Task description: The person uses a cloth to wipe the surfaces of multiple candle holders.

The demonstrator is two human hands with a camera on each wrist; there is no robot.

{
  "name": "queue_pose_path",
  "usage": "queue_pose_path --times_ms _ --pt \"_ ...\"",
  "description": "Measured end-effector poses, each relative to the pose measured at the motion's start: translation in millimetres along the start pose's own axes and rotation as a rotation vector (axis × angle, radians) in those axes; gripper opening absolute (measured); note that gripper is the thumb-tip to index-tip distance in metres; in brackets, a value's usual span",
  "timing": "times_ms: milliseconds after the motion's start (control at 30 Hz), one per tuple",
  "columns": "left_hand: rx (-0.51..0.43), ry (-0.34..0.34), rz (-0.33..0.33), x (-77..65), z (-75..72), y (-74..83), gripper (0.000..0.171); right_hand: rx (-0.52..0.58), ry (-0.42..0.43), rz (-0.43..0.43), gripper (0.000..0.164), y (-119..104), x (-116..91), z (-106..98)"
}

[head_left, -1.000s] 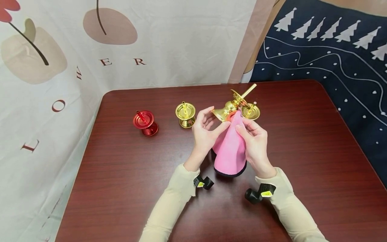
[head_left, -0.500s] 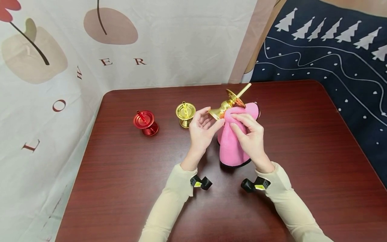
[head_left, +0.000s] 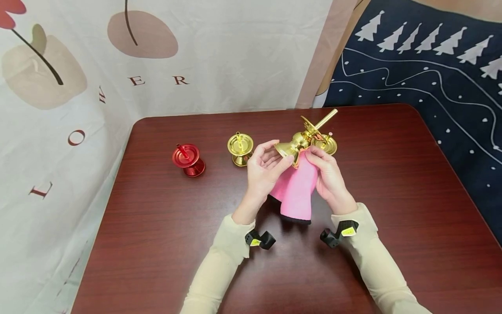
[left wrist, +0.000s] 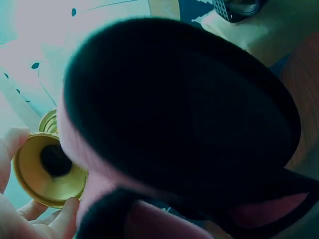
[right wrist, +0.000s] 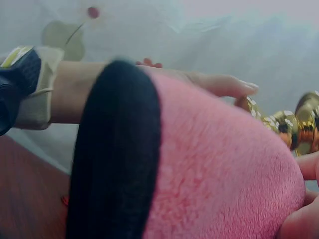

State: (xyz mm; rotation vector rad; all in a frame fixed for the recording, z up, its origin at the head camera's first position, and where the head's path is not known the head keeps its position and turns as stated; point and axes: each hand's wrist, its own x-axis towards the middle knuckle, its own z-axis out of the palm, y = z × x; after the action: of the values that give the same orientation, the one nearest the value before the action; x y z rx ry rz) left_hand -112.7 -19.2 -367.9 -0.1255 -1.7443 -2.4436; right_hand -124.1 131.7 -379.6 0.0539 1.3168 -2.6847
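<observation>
My left hand [head_left: 264,168] grips a gold candle holder [head_left: 300,140] by its flared base, thumb on the near rim and fingers beneath. It is tilted, its stem pointing up and to the right. The hollow underside of the base [left wrist: 32,172] shows in the left wrist view. My right hand [head_left: 331,176] pinches a pink cloth [head_left: 298,192] with dark edging against the holder's side, near the base. The cloth hangs down between both hands and fills much of the right wrist view, where the gold holder [right wrist: 284,124] shows beyond it.
A second gold candle holder [head_left: 240,146] stands left of my hands, and a red one [head_left: 188,158] stands farther left. Behind the held holder, another gold holder [head_left: 329,145] is partly hidden. All stand on the dark wooden table [head_left: 157,244], with printed fabric hanging behind.
Half a second ago the cloth lay higher, over the holder's right side. Now my right hand has drawn it down and right, baring the holder's middle. The left hand keeps its grip.
</observation>
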Motion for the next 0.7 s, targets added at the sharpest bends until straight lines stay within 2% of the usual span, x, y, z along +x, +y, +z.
queue_pose_path --times_ms 100,167,267,367,467,567,700 --pt "0.004 -0.005 0.002 0.0 -1.4 0.9 0.044 0.057 -0.095 0.073 0.033 -3 3 -2" --pt "0.012 0.002 0.009 0.2 -2.1 0.6 0.045 0.026 -0.117 0.095 0.033 -3 3 -3" --pt "0.049 0.027 0.039 1.5 -2.4 -1.2 0.046 -0.072 -0.092 0.114 0.034 -5 -1 -3" --pt "0.113 0.055 0.079 3.8 -3.7 -3.1 0.048 -0.186 -0.044 0.084 0.035 -5 -8 0" --pt "0.174 0.073 0.109 5.8 -5.9 -4.1 0.049 -0.289 0.006 -0.02 0.037 -5 -16 6" --pt "0.219 0.077 0.126 6.0 -8.1 -5.0 0.05 -0.347 0.051 -0.165 0.036 -6 -21 12" --pt "0.243 0.056 0.138 4.3 -9.1 -6.0 0.05 -0.469 0.05 -0.384 0.031 -5 -22 16"
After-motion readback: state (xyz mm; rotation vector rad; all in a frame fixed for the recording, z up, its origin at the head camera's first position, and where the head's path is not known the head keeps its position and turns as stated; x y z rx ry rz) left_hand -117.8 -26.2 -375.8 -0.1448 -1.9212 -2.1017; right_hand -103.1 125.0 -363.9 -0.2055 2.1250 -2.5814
